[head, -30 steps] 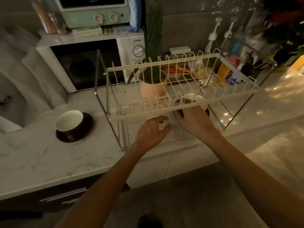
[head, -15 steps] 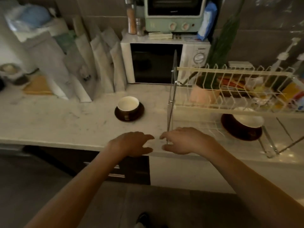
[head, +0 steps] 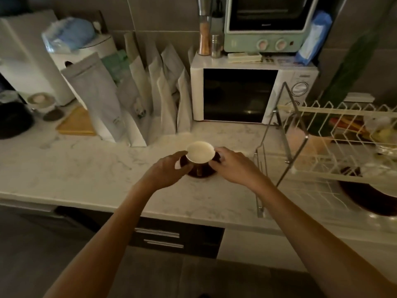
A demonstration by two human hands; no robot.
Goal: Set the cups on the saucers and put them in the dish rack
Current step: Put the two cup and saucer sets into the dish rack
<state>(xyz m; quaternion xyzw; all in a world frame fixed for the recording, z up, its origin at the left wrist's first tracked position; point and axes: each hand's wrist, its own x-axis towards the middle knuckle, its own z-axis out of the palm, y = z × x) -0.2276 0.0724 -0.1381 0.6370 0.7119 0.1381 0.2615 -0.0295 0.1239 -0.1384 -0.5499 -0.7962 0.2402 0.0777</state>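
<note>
A cup (head: 200, 152), cream inside and dark brown outside, stands on a dark brown saucer (head: 202, 172) in the middle of the marble counter. My left hand (head: 169, 168) grips the saucer's left edge, thumb by the cup's rim. At the saucer's right edge, my right hand (head: 234, 165) has its fingers curled under the cup's side. To the right stands the two-tier dish rack (head: 343, 179). Part of a second dark saucer (head: 365, 198) shows on its lower tier, cut off by the frame edge.
A white microwave (head: 253, 95) with a green toaster oven (head: 266, 22) on top stands behind the cup. Several grey pouches (head: 137, 100) lean against the wall at back left. The rack's metal leg (head: 285, 125) is close to my right hand. The counter's front edge (head: 150, 211) runs below my wrists.
My hands left the rack, where the first cup and saucer stay on the lower tier. They moved left and forward and closed on the second saucer. The view swung left.
</note>
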